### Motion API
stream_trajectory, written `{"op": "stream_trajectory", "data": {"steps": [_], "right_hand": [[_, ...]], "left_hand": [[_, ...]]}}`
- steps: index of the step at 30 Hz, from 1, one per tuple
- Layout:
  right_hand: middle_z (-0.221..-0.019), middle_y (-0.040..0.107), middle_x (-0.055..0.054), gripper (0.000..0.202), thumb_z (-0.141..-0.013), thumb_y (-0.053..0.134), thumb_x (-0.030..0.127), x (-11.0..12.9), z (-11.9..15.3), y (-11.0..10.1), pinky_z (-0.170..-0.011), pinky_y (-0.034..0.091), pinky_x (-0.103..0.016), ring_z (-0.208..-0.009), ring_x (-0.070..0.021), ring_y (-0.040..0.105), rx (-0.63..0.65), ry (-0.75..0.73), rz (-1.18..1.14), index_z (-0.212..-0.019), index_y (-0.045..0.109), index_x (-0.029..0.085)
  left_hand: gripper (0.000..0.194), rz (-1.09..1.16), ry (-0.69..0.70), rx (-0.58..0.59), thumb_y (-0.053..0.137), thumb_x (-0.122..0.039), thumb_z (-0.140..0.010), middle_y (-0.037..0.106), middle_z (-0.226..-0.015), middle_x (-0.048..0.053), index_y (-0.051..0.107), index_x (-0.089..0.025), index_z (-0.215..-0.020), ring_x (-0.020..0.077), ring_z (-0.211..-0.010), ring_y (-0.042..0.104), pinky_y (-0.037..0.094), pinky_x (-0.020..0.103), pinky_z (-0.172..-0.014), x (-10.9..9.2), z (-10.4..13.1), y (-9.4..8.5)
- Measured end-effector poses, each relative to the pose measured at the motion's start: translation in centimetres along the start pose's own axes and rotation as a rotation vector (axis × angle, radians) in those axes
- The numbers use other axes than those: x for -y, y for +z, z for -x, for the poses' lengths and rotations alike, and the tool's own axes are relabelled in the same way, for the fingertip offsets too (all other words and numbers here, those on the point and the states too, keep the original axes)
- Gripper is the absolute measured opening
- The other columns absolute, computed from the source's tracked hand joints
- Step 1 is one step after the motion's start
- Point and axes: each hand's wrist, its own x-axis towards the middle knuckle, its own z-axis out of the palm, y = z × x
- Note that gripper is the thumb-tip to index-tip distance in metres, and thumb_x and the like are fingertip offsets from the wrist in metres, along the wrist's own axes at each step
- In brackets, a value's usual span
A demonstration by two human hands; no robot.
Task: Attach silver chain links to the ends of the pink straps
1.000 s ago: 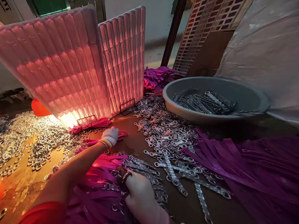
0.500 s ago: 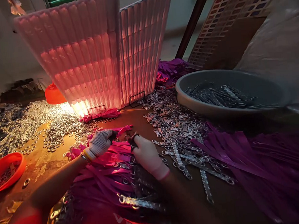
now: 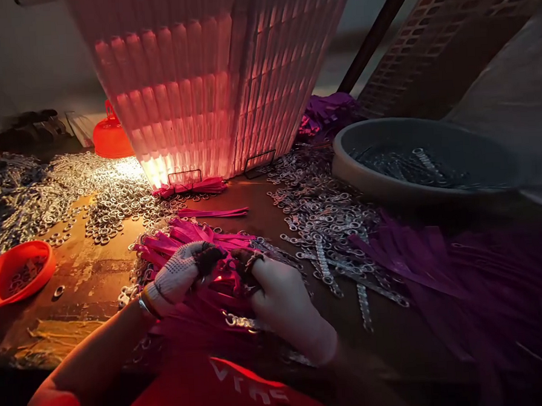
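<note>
My left hand (image 3: 184,271), in a white dotted glove with dark fingertips, is closed in a pinch just above the pile of magenta straps (image 3: 188,234). Close beside it, my right hand (image 3: 280,293), in a pale glove with dark bands at the fingers, is closed too. Bits of pink show between the fingertips, but whether they belong to a held strap or to the pile behind, I cannot tell. A silver chain-like strip with a ring end (image 3: 241,321) lies below the hands. A few separate magenta straps (image 3: 214,212) rest flat beyond the pile.
Ringed silver strips (image 3: 326,224) lie heaped at right, near a grey basin (image 3: 365,183) holding more. Purple straps (image 3: 420,268) spread at far right. Silver rings (image 3: 121,205) and an orange bowl (image 3: 48,278) are left. Ribbed translucent panels (image 3: 179,99) stand behind, by an orange lamp (image 3: 111,138).
Both hands have come back toward my body and closer together, over the magenta pile. Straps formerly by the fingertips now lie on the table beyond. The camera view has tilted down.
</note>
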Motion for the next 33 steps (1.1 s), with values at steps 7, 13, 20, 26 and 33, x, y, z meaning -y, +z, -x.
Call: {"op": "stream_trajectory", "data": {"steps": [7, 13, 20, 26, 33], "right_hand": [[-0.079, 0.065, -0.010, 0.022, -0.072, 0.049, 0.002, 1.3, 0.1, 0.2, -0.058, 0.028, -0.033, -0.064, -0.0202, 0.053, 0.146, -0.044, 0.359, -0.077, 0.065, 0.017], [-0.077, 0.064, -0.012, 0.022, -0.072, 0.049, 0.002, 0.9, 0.6, 0.4, -0.056, 0.026, -0.035, -0.062, -0.0214, 0.052, 0.162, -0.041, 0.415, -0.074, 0.064, 0.017], [-0.087, 0.067, -0.011, 0.027, -0.066, 0.049, 0.002, 1.5, -0.1, -0.8, -0.063, 0.033, -0.031, -0.073, -0.0212, 0.059, 0.280, 0.106, 0.348, -0.083, 0.063, 0.016], [-0.081, 0.071, -0.011, 0.022, -0.074, 0.048, 0.005, 1.6, -0.5, -0.7, -0.057, 0.028, -0.031, -0.070, -0.0225, 0.064, 0.479, 0.218, 0.337, -0.089, 0.062, 0.016], [-0.072, 0.071, -0.007, 0.014, -0.072, 0.054, 0.014, -0.1, 1.3, 1.8, -0.057, 0.029, -0.028, -0.063, -0.0197, 0.061, 0.300, 0.128, 0.059, -0.084, 0.061, 0.017]], "left_hand": [[0.039, -0.227, -0.075, 0.099, 0.058, -0.052, -0.088, 0.045, -0.052, -0.005, 0.053, -0.017, -0.071, 0.0051, -0.038, 0.036, 0.024, 0.018, -0.037, -0.3, 0.9, 0.2], [0.027, -0.635, 0.183, 0.221, 0.055, -0.034, -0.090, 0.056, -0.063, -0.001, 0.060, -0.015, -0.071, 0.0091, -0.057, 0.046, 0.032, 0.020, -0.053, 0.1, 0.5, 0.2], [0.035, -0.359, -0.064, 0.196, 0.055, -0.049, -0.089, 0.047, -0.056, -0.004, 0.057, -0.015, -0.079, 0.0064, -0.042, 0.037, 0.026, 0.019, -0.041, 1.7, 0.1, -0.2], [0.034, -0.434, -0.024, 0.083, 0.055, -0.044, -0.090, 0.049, -0.058, -0.004, 0.060, -0.013, -0.078, 0.0063, -0.045, 0.040, 0.028, 0.019, -0.042, 1.5, 1.0, 0.6], [0.028, -0.602, 0.143, 0.132, 0.055, -0.032, -0.091, 0.056, -0.064, -0.002, 0.063, -0.012, -0.073, 0.0081, -0.059, 0.045, 0.033, 0.018, -0.055, 1.1, 1.2, 1.0]]}}
